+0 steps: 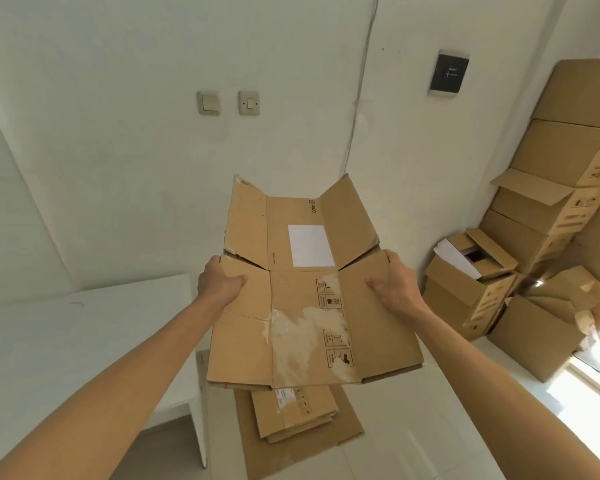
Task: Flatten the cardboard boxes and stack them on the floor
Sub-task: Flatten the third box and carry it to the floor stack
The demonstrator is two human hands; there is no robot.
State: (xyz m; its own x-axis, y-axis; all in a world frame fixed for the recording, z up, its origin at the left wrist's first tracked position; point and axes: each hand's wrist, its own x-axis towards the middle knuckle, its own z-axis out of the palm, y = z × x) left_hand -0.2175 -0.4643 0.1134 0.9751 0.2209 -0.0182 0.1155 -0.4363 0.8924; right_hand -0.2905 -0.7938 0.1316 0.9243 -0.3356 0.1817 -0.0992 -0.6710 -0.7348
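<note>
I hold a flattened brown cardboard box (305, 306) out in front of me, its flaps spread and a white label on its upper panel. My left hand (220, 284) grips its left edge, thumb on top. My right hand (394, 282) grips its right edge the same way. Torn tape marks run down the box's middle. Directly below it, a stack of flattened boxes (293, 415) lies on the white floor (447, 427).
A white table (84, 327) stands at the left, its leg beside the stack. Several unflattened cardboard boxes (534, 237) are piled against the right wall, some open. Two wall switches (227, 102) and a dark panel (448, 73) hang on the far wall.
</note>
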